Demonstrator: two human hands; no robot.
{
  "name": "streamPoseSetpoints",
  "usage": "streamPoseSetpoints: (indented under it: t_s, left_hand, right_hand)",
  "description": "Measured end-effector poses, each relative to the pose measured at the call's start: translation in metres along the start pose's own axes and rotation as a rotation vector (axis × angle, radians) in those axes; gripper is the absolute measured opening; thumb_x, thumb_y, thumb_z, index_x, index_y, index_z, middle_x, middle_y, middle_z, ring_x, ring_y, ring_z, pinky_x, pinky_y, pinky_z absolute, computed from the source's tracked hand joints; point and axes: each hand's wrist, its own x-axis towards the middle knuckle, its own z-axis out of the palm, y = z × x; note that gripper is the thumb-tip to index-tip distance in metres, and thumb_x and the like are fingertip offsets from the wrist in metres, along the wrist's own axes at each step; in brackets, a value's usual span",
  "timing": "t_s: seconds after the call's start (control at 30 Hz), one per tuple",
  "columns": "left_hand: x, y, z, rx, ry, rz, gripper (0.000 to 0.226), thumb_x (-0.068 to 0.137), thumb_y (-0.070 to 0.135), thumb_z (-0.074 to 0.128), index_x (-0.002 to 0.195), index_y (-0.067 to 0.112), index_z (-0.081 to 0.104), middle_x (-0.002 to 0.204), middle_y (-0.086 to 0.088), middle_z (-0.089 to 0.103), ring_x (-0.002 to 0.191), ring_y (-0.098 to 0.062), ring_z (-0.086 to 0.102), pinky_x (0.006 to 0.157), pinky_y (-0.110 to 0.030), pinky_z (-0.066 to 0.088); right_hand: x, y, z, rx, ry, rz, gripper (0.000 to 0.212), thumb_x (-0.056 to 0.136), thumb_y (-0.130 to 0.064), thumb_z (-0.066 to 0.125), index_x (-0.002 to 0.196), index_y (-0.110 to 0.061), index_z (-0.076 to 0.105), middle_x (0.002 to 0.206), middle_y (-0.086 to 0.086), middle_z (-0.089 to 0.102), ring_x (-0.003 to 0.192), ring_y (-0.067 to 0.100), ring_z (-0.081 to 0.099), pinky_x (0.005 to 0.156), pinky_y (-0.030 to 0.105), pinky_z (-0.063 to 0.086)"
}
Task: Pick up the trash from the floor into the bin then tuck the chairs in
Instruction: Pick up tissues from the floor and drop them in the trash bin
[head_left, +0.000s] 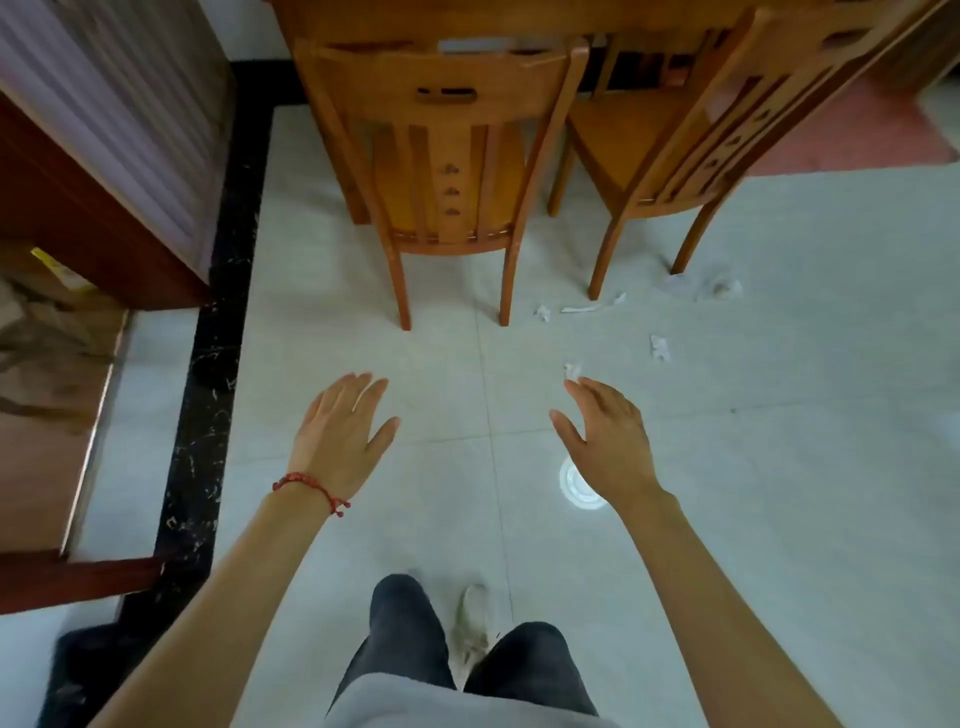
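Several crumpled white paper scraps lie on the pale tiled floor: one (572, 370) just beyond my right fingertips, one (660, 347) further right, small bits (582, 308) by a chair leg, and larger wads (719, 288) at the right. Two wooden chairs stand pulled out from the wooden table (519, 15): the left chair (447, 156) faces away from me, the right chair (691, 130) is angled. My left hand (340, 431), with a red bracelet, and my right hand (608, 436) hover over the floor, fingers spread, holding nothing. No bin is visible.
A dark wooden cabinet (104, 171) and a low brown surface (47, 415) stand at the left behind a black marble floor strip (208, 415). A red mat (857, 130) lies at the far right. My legs and a shoe (472, 623) are at the bottom.
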Motion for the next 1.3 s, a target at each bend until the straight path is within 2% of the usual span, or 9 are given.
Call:
streamPoseSetpoints:
  t_s: [0.1, 0.23, 0.3, 0.43, 0.7, 0.83, 1.03, 1.17, 1.3]
  left_hand:
    - [0.023, 0.01, 0.003, 0.009, 0.018, 0.053, 0.051, 0.094, 0.035, 0.043, 0.136, 0.008, 0.038, 0.143, -0.014, 0.039, 0.135, -0.03, 0.03, 0.11, -0.041, 0.023]
    - [0.067, 0.028, 0.004, 0.014, -0.033, 0.134, 0.053, 0.094, 0.039, 0.04, 0.137, 0.008, 0.038, 0.144, -0.013, 0.038, 0.136, -0.029, 0.028, 0.111, -0.04, 0.021]
    - [0.093, 0.038, 0.004, 0.029, -0.06, 0.188, 0.059, 0.093, 0.048, 0.031, 0.137, 0.009, 0.037, 0.145, -0.012, 0.037, 0.136, -0.028, 0.028, 0.111, -0.039, 0.02]
    - [0.152, 0.059, 0.002, 0.032, -0.097, 0.282, 0.057, 0.094, 0.045, 0.032, 0.137, 0.009, 0.037, 0.145, -0.013, 0.036, 0.136, -0.029, 0.027, 0.112, -0.038, 0.019]
    - [0.24, 0.091, -0.004, 0.075, -0.188, 0.426, 0.053, 0.096, 0.037, 0.036, 0.141, 0.01, 0.029, 0.149, -0.011, 0.029, 0.139, -0.026, 0.02, 0.114, -0.035, 0.013]
    - [0.269, 0.106, 0.001, 0.077, -0.224, 0.459, 0.054, 0.095, 0.036, 0.037, 0.141, 0.01, 0.029, 0.149, -0.012, 0.029, 0.139, -0.026, 0.021, 0.114, -0.035, 0.014]
    - [0.313, 0.137, 0.013, 0.09, -0.234, 0.47, 0.053, 0.095, 0.035, 0.04, 0.139, 0.008, 0.032, 0.147, -0.014, 0.033, 0.138, -0.027, 0.025, 0.113, -0.036, 0.017]
    - [0.345, 0.16, 0.022, 0.083, -0.205, 0.449, 0.051, 0.092, 0.031, 0.049, 0.134, 0.003, 0.041, 0.14, -0.019, 0.043, 0.132, -0.033, 0.035, 0.109, -0.041, 0.025]
    - [0.373, 0.188, 0.037, 0.066, -0.224, 0.4, 0.052, 0.092, 0.03, 0.048, 0.135, 0.003, 0.039, 0.142, -0.019, 0.04, 0.134, -0.033, 0.032, 0.11, -0.041, 0.024]
  right_hand:
    - [0.004, 0.016, -0.002, 0.012, 0.048, 0.049, 0.071, 0.084, -0.055, 0.021, 0.127, -0.007, 0.051, 0.133, 0.016, 0.052, 0.126, 0.031, 0.046, 0.105, 0.043, 0.031]
    - [0.018, 0.035, -0.007, 0.017, 0.067, 0.141, 0.066, 0.087, -0.055, 0.028, 0.13, -0.009, 0.048, 0.137, 0.014, 0.049, 0.129, 0.03, 0.042, 0.107, 0.042, 0.029]
    - [0.028, 0.041, -0.011, 0.025, 0.093, 0.175, 0.07, 0.085, -0.056, 0.022, 0.129, -0.009, 0.049, 0.136, 0.014, 0.05, 0.129, 0.03, 0.042, 0.107, 0.042, 0.03]
    - [0.056, 0.05, -0.019, 0.037, 0.126, 0.27, 0.074, 0.082, -0.057, 0.018, 0.13, -0.01, 0.049, 0.137, 0.014, 0.049, 0.129, 0.03, 0.042, 0.106, 0.042, 0.03]
    - [0.109, 0.065, -0.036, 0.092, 0.166, 0.401, 0.052, 0.091, -0.042, 0.041, 0.132, -0.01, 0.047, 0.137, 0.015, 0.049, 0.128, 0.031, 0.043, 0.106, 0.043, 0.031]
    - [0.13, 0.079, -0.043, 0.114, 0.192, 0.435, 0.046, 0.092, -0.033, 0.051, 0.132, -0.01, 0.047, 0.136, 0.015, 0.05, 0.127, 0.031, 0.044, 0.105, 0.043, 0.032]
    - [0.169, 0.11, -0.053, 0.133, 0.182, 0.45, 0.047, 0.093, -0.037, 0.047, 0.132, -0.01, 0.047, 0.137, 0.015, 0.049, 0.127, 0.031, 0.044, 0.105, 0.044, 0.033]
    - [0.201, 0.139, -0.062, 0.157, 0.147, 0.434, 0.058, 0.089, -0.047, 0.034, 0.132, -0.011, 0.046, 0.137, 0.014, 0.049, 0.128, 0.03, 0.043, 0.105, 0.042, 0.033]
    - [0.231, 0.175, -0.071, 0.19, 0.138, 0.429, 0.046, 0.094, -0.033, 0.047, 0.134, -0.011, 0.045, 0.139, 0.014, 0.047, 0.129, 0.029, 0.04, 0.106, 0.041, 0.03]
